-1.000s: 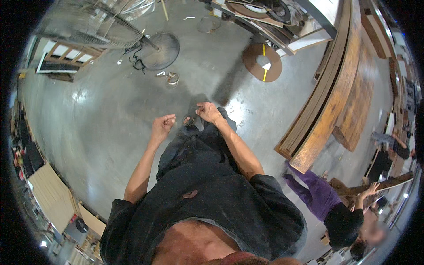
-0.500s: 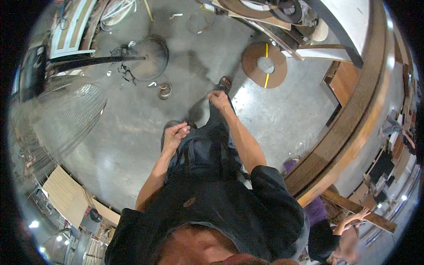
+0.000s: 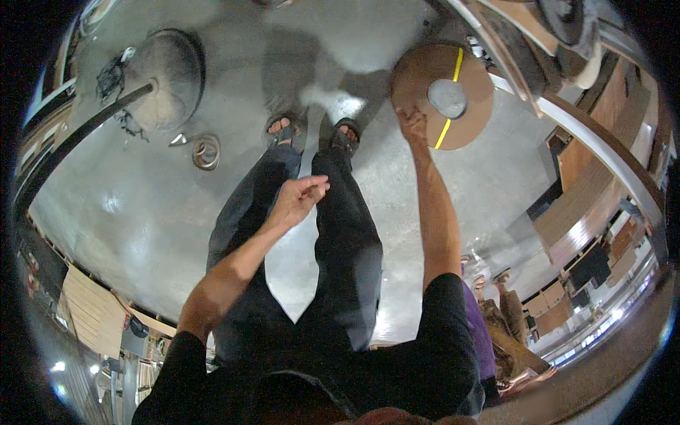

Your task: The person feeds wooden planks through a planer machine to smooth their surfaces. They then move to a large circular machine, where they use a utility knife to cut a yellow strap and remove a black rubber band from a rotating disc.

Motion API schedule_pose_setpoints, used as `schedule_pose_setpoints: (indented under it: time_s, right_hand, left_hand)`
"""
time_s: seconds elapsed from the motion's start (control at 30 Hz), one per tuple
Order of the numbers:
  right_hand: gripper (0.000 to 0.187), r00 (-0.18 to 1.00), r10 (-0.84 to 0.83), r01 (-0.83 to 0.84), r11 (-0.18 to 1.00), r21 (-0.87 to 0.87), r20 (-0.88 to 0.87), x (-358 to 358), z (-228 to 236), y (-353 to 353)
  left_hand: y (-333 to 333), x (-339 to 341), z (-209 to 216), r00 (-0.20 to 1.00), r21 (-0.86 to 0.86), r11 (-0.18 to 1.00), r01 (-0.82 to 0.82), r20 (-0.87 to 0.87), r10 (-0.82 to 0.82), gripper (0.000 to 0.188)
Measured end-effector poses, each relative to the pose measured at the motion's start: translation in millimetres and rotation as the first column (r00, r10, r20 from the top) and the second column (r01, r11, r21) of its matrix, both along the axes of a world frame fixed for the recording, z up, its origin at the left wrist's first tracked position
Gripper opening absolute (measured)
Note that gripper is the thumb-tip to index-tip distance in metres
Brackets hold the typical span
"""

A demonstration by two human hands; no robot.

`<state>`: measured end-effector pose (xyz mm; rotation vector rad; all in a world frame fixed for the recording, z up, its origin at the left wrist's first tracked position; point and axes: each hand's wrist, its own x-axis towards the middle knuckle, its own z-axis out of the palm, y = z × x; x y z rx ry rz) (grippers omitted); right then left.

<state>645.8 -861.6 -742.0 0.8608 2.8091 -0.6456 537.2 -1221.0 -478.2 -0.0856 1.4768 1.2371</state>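
Note:
A large flat coil of brown strip (image 3: 473, 106), with a round hole at its centre and yellow bands across it, lies on the grey floor ahead to the right. My right hand (image 3: 413, 126) is stretched out over the coil's near left part, fingers toward it and a little apart. Whether the fingertips touch the coil I cannot tell. My left hand (image 3: 301, 198) hovers in front of my legs with its fingers stretched out to the right and nothing visible in them.
Ahead on the left stands a round grey base (image 3: 166, 85) with a dark curved pole (image 3: 85, 138). A small metallic ring-shaped roll (image 3: 206, 152) lies nearby. Boards and strips (image 3: 602, 163) crowd the right side. Another person's legs (image 3: 510, 312) show at the lower right.
My right hand has moved forward and right, from before my legs to over the coil. My left hand has shifted slightly right. My view has turned, and both my feet now show side by side.

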Motion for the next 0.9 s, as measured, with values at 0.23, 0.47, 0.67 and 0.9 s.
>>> schedule_pose_setpoints:
  time_s: [0.23, 0.47, 0.67, 0.9]
  right_hand:
    - [0.081, 0.959, -0.209, 0.197, 0.977, 0.083, 0.19, -59, -59, 50]
    - [0.086, 0.901, -0.26, 0.252, 0.965, 0.07, 0.348, -46, -64, 36]
    - [0.059, 0.937, -0.301, 0.334, 0.922, -0.197, 0.179, -9, -69, -21]
    - [0.054, 0.925, -0.267, 0.355, 0.861, -0.363, 0.271, -6, -52, -37]
  left_hand:
    - [35, -44, 11, 0.995, 0.037, 0.999, 0.034, 0.094, -0.037, 0.039]
    - [61, -53, 1, 0.98, -0.008, 0.999, -0.053, 0.194, 0.053, 0.042]
    - [79, -54, -2, 0.983, -0.029, 1.0, 0.011, 0.183, -0.005, 0.04]
    - [78, -39, -4, 0.976, -0.068, 0.998, 0.015, 0.217, 0.0, 0.042]
